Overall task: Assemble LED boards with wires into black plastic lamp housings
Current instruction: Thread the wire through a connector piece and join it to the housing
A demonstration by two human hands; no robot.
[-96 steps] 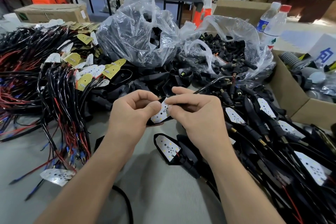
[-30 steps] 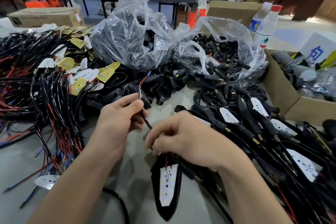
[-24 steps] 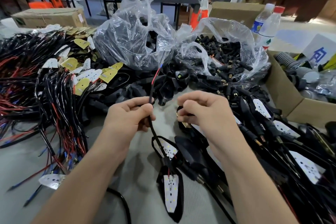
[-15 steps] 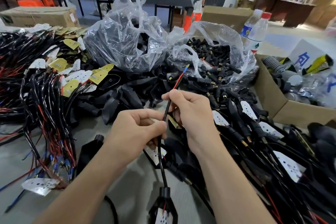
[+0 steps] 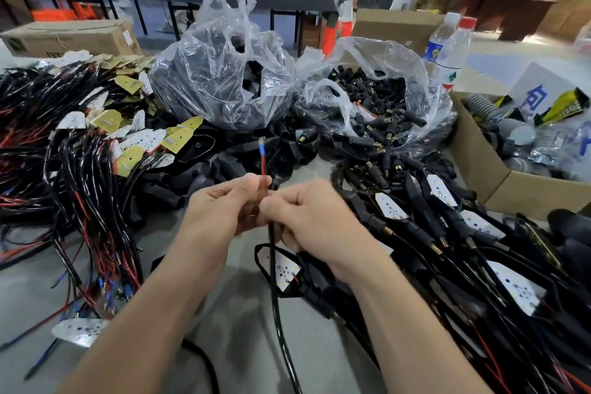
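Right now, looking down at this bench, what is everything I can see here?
wire: one, black with red lead and blue tip, upright between the hands
assembled lamps: many, black with white boards, heaped right; one under the hands
loose housings: many, black, centre back
wire bundles: many, black and red, left
LED boards: many, white or yellow, among the left bundles
plastic bags: two, clear, back, holding black parts
bottles: two, clear, back right
cardboard boxes: three, brown; one open at right, two behind
table: one, grey, under everything
left hand: one, pinches the wire
right hand: one, pinches the wire
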